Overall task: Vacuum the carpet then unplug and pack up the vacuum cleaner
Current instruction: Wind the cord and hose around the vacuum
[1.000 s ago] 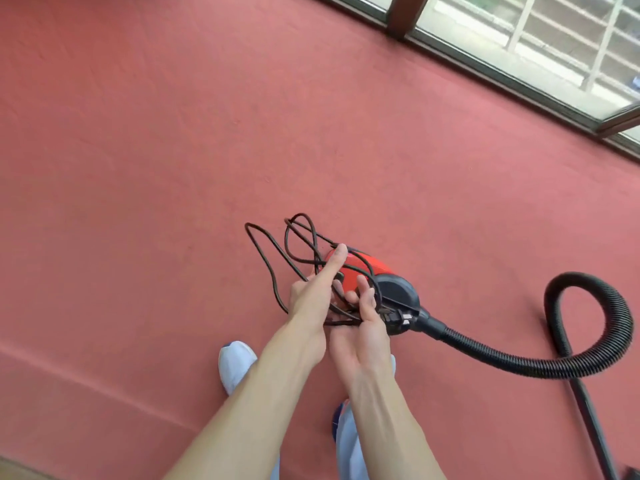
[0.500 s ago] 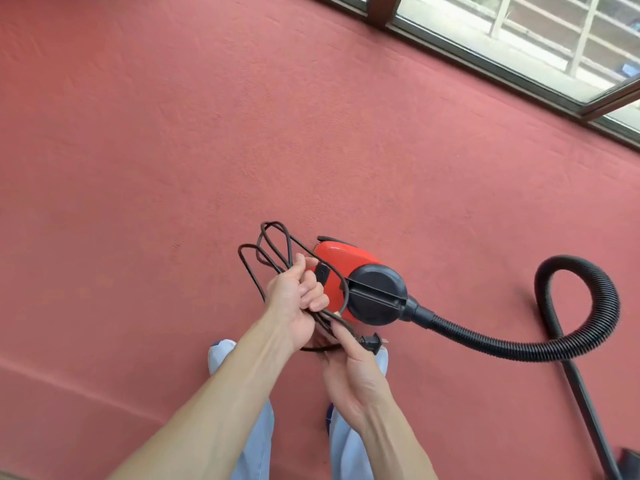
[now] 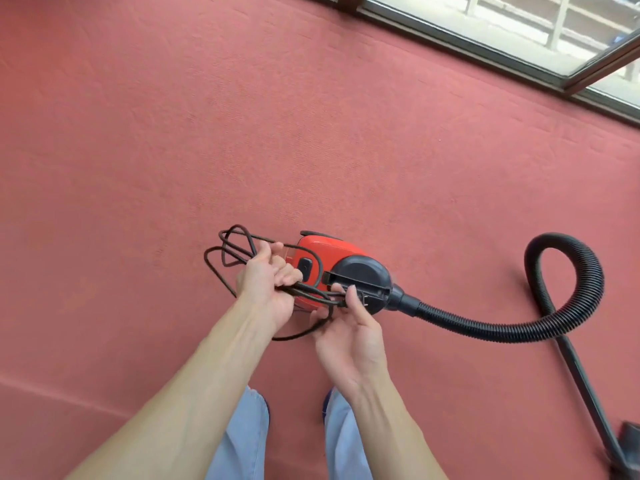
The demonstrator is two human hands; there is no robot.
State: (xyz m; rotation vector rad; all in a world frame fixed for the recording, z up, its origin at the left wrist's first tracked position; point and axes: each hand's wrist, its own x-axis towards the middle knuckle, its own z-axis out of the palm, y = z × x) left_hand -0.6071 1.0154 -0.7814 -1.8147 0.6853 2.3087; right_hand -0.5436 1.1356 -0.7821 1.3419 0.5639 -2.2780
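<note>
Plug [image 3: 362, 300] now higher, between right hand [image 3: 349, 336] fingers [image 3: 352, 295]

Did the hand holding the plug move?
Yes. The right hand, pinching the black power cord near its plug, moved forward, closer to the red and black canister vacuum cleaner, which stayed put on the red carpet.

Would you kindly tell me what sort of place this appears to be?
Probably a carpeted indoor room beside a balcony: red carpet covers the floor, a dark-framed window shows a railing outside, and a red vacuum cleaner is in view, its cord gripped by the left hand.
</note>
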